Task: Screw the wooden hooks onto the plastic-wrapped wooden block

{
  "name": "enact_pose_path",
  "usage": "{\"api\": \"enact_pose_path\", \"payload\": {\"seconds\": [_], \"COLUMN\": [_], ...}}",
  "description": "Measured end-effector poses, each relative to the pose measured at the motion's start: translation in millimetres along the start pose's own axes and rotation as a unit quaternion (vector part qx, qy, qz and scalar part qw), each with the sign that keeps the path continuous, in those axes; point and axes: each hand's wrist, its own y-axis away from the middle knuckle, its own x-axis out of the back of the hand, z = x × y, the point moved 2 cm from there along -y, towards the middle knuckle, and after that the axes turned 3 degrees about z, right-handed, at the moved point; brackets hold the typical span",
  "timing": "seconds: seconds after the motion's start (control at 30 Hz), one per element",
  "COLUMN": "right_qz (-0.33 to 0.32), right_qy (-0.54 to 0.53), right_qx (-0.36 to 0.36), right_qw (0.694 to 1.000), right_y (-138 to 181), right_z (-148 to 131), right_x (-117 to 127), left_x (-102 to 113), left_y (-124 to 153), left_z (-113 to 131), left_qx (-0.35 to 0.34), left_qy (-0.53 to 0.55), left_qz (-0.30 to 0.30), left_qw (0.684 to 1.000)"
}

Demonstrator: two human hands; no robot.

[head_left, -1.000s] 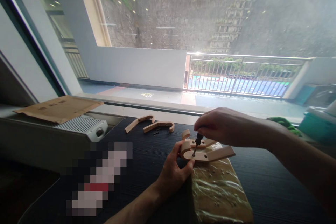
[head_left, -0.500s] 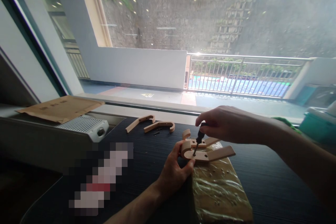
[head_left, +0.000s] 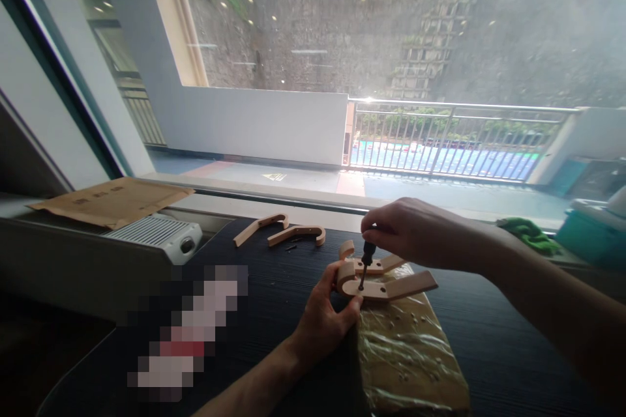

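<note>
My right hand (head_left: pixel 396 228) is closed round the dark handle of a screwdriver (head_left: pixel 368 255). The shaft points down, its tip at a hole in a wooden hook (head_left: pixel 411 285). This hook lies on a block wrapped in clear plastic (head_left: pixel 411 352), dotted with small holes. With thumb and fingers, my left hand (head_left: pixel 330 309) grips the curled end of the hook and the block's edge. Just behind it, a second wooden hook (head_left: pixel 374 265) sits on the same block, partly hidden. Whether a screw is under the tip is too small to tell.
Two loose wooden hooks (head_left: pixel 261 227) (head_left: pixel 299 233) lie on the dark table (head_left: pixel 274 293), small dark screws (head_left: pixel 291 247) beside them. A blurred patch covers something at left. A brown envelope (head_left: pixel 117 199) rests by a white vented box (head_left: pixel 156 234). A green cloth (head_left: pixel 528 236) and teal container (head_left: pixel 594 234) stand right.
My right hand and the screwdriver handle have shifted slightly left, and the screwdriver stands more upright. More of the green cloth shows. My left hand and the hooks stay in place.
</note>
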Motion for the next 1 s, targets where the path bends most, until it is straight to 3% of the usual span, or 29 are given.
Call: {"api": "enact_pose_path", "payload": {"seconds": [0.17, 0.33, 0.73, 1.0], "right_qz": [-0.02, -0.054, 0.008, -0.018], "right_qy": [0.009, -0.004, 0.025, 0.016], "right_qx": [0.001, 0.053, -0.002, 0.034], "right_qw": [1.0, 0.997, 1.0, 0.999], "right_y": [3, 4, -1, 0], "right_z": [-3, -7, 2, -4], "right_x": [2, -2, -14, 1], "left_x": [-1, -1, 0, 0], "left_y": [0, 0, 0, 1], "left_z": [-3, -2, -2, -2], "left_qx": [0.0, 0.005, 0.008, 0.016], "left_qy": [-0.001, -0.013, -0.009, -0.013], "left_qz": [0.0, -0.007, -0.01, -0.014], "left_qw": [1.0, 1.0, 1.0, 1.0]}}
